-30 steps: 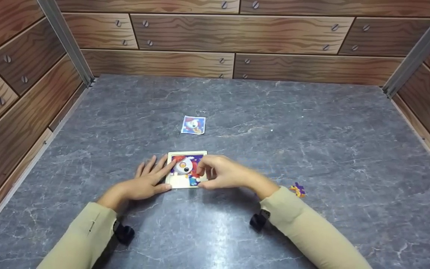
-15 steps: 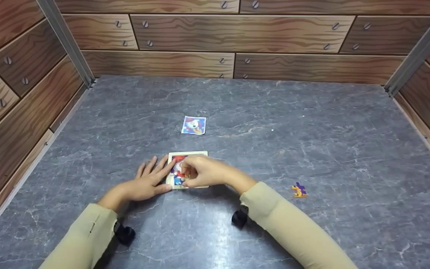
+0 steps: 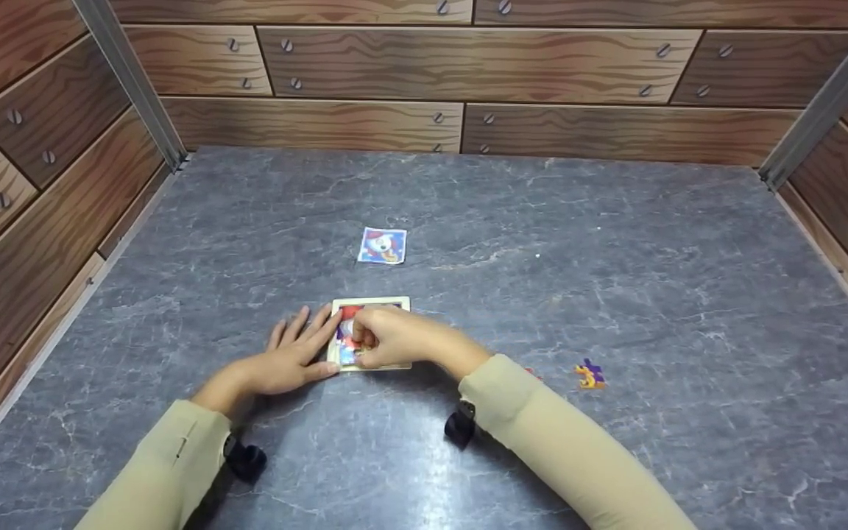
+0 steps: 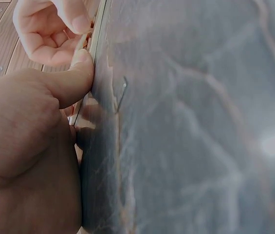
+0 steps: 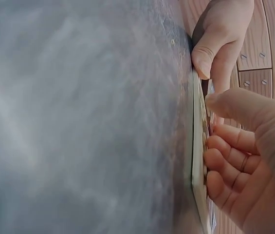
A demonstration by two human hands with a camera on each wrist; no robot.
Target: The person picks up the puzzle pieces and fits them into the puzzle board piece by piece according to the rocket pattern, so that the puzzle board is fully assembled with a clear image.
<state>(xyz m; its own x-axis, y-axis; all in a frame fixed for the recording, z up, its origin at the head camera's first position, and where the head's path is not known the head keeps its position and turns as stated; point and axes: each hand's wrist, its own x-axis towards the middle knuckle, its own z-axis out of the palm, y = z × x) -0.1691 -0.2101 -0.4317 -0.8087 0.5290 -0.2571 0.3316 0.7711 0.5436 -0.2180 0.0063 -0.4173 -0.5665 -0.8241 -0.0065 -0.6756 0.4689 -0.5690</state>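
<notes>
In the head view a pale jigsaw tray (image 3: 371,301) with a partly covered cartoon picture lies flat on the table. My left hand (image 3: 284,364) rests along its left side, fingers spread and straight, thumb at the near left corner. Over the tray, my right hand (image 3: 394,338) has curled fingers and pinches a blue puzzle piece (image 3: 347,355) at the near left part of the tray. In the right wrist view, the right thumb (image 5: 234,105) is at the tray edge (image 5: 198,161); the piece is mostly hidden there.
A purple and orange puzzle piece (image 3: 590,375) lies to the right. A bit of red (image 3: 533,373) shows behind the right sleeve. Beyond the tray is a small picture card (image 3: 382,246). Wood-patterned walls (image 3: 468,66) enclose the grey marbled table (image 3: 652,280).
My right hand has moved left across the tray, and the blue piece has shifted left with it. The purple and orange piece has come fully into view. My left hand stays put.
</notes>
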